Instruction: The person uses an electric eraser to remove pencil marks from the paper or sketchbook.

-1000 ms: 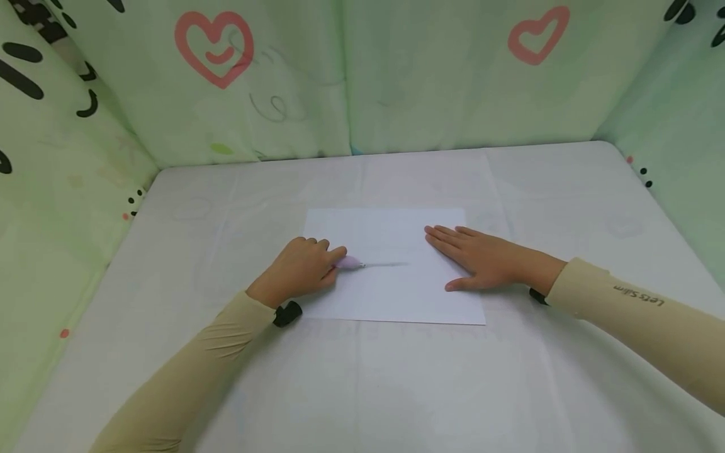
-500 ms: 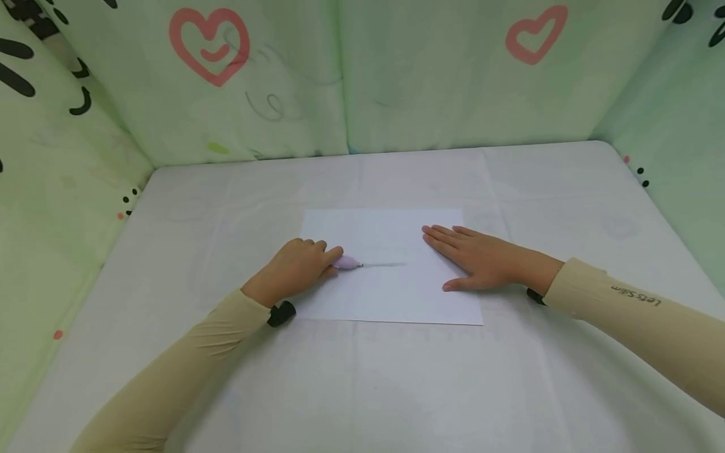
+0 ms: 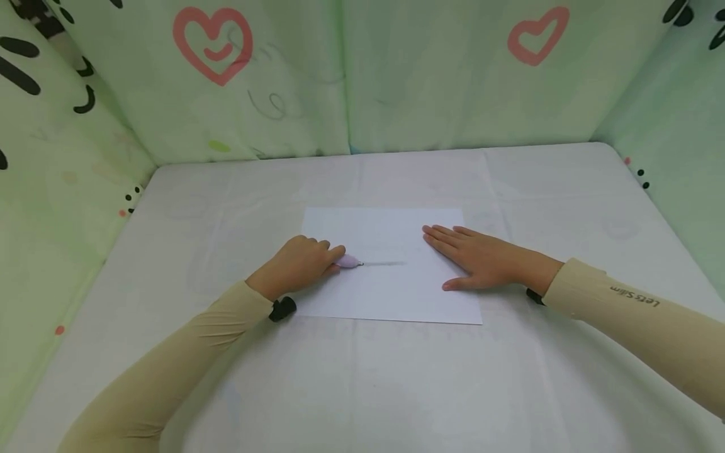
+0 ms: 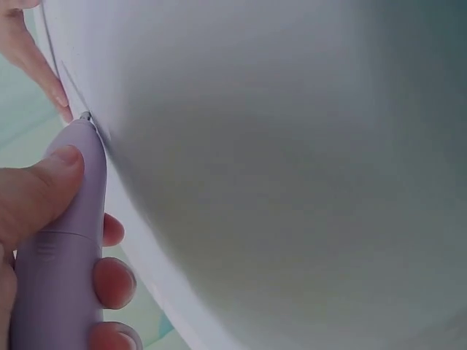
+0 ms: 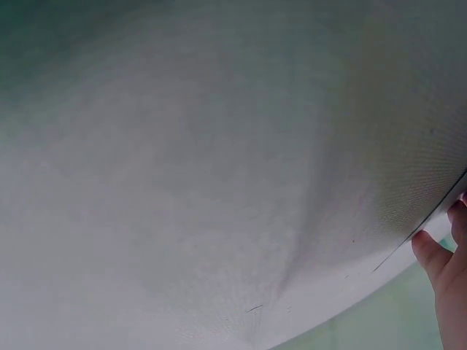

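Note:
My left hand grips a lavender electric eraser, a plump pen-shaped tool with a small metal tip. In the left wrist view the thumb lies along the eraser's body and the other fingers curl round its far side. The tip is at the left end of a faint grey line on a white sheet of paper. On the paper's right part my right hand rests flat, fingers straight and thumb spread. Only a few fingertips of that hand show in the right wrist view.
A white cloth covers the table under the paper. Pale green printed curtains stand along the back and both sides. Each wrist carries a black camera, such as the left wrist camera.
My left forearm has swung slightly outward to the left. The eraser's tip stays near the left end of the grey line, and the right hand keeps its place on the paper.

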Action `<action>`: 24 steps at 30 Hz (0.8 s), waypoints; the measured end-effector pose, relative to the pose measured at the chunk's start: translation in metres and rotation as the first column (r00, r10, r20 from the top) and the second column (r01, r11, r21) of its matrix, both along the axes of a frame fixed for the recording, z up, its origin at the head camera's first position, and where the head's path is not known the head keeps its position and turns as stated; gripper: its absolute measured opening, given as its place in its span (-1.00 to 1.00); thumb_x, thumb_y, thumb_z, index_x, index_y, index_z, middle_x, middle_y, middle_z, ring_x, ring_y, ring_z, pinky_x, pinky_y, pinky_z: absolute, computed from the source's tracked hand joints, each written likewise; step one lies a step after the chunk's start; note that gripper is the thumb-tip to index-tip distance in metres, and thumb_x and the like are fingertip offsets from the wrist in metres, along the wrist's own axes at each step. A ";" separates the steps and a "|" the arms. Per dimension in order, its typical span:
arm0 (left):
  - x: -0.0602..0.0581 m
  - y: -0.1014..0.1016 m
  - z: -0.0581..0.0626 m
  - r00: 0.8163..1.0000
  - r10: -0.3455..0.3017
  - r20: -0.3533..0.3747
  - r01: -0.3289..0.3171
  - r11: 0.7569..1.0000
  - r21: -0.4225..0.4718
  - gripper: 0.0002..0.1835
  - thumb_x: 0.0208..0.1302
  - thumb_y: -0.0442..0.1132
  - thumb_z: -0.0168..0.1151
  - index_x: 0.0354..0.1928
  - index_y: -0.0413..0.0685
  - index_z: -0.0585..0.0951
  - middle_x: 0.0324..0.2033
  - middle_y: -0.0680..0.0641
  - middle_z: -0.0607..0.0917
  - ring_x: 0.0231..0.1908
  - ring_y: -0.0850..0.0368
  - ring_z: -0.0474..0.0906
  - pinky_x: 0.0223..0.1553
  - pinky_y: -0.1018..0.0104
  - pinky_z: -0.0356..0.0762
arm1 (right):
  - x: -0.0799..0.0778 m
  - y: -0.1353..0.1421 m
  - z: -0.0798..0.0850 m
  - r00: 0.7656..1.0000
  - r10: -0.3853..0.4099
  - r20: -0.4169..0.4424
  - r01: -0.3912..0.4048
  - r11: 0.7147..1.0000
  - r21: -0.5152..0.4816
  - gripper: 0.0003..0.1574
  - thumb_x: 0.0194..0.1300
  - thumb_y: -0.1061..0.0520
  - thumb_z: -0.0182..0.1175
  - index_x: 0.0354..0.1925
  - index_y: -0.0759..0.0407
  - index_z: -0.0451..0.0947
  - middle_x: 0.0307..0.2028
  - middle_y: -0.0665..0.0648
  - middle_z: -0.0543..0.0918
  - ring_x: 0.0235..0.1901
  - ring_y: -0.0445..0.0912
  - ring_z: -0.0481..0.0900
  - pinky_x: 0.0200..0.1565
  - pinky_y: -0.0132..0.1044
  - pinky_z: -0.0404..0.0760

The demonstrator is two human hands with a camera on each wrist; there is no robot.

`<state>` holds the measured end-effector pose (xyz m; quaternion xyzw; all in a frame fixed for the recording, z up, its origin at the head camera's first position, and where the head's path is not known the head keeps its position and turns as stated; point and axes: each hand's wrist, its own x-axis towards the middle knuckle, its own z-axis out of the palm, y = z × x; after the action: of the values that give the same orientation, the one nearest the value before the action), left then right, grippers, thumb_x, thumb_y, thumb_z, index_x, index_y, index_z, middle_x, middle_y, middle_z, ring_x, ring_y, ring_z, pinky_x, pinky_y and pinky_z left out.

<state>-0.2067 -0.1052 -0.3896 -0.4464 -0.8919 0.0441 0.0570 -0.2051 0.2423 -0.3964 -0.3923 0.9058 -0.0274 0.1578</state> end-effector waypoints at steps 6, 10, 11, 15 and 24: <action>-0.001 0.001 -0.004 0.999 0.013 0.032 -0.013 1.000 -0.001 -0.78 0.28 -0.09 0.18 -0.35 -0.05 0.42 -0.71 0.00 0.43 -0.72 0.19 0.23 -0.65 0.39 0.06 | 0.002 0.001 -0.002 1.000 -0.002 0.009 0.002 1.000 -0.008 0.17 0.23 -0.42 0.01 0.46 0.21 -0.19 0.50 0.15 -0.14 0.48 0.07 -0.13 0.40 0.06 -0.05; -0.002 0.001 -0.005 1.000 -0.011 0.028 0.010 1.000 0.019 -0.76 0.27 -0.08 0.19 -0.38 -0.06 0.41 -0.73 0.01 0.42 -0.73 0.20 0.19 -0.65 0.38 0.04 | 0.001 0.001 -0.004 1.000 -0.001 -0.001 0.001 1.000 -0.002 0.17 0.23 -0.44 -0.02 0.47 0.20 -0.20 0.50 0.14 -0.15 0.48 0.07 -0.13 0.40 0.06 -0.05; -0.002 0.002 -0.005 1.000 -0.017 0.025 0.016 1.000 0.022 -0.76 0.27 -0.08 0.19 -0.38 -0.06 0.40 -0.73 0.01 0.41 -0.73 0.21 0.19 -0.65 0.38 0.04 | 0.001 0.001 -0.004 1.000 0.000 -0.005 0.000 1.000 0.003 0.17 0.23 -0.45 -0.03 0.47 0.20 -0.21 0.50 0.14 -0.15 0.48 0.07 -0.13 0.40 0.05 -0.05; -0.004 0.002 -0.004 1.000 -0.026 0.015 0.026 0.999 0.030 -0.74 0.27 -0.07 0.20 -0.40 -0.06 0.40 -0.74 0.01 0.40 -0.73 0.21 0.19 -0.65 0.39 0.02 | 0.000 0.001 -0.003 1.000 0.001 -0.009 -0.001 1.000 0.008 0.17 0.23 -0.44 -0.02 0.47 0.20 -0.20 0.50 0.14 -0.15 0.48 0.07 -0.13 0.40 0.06 -0.05; -0.007 0.003 -0.002 0.999 -0.038 0.005 0.038 0.999 0.002 -0.76 0.26 -0.07 0.20 -0.39 -0.05 0.43 -0.72 0.00 0.44 -0.73 0.20 0.26 -0.65 0.37 0.09 | 0.000 0.000 0.000 1.000 0.002 -0.010 -0.002 1.000 0.005 0.17 0.24 -0.43 -0.01 0.46 0.21 -0.20 0.50 0.15 -0.14 0.48 0.07 -0.13 0.40 0.05 -0.05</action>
<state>-0.2139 -0.1020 -0.3919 -0.4634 -0.8834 0.0411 0.0563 -0.2055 0.2427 -0.3968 -0.3930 0.9062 -0.0232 0.1543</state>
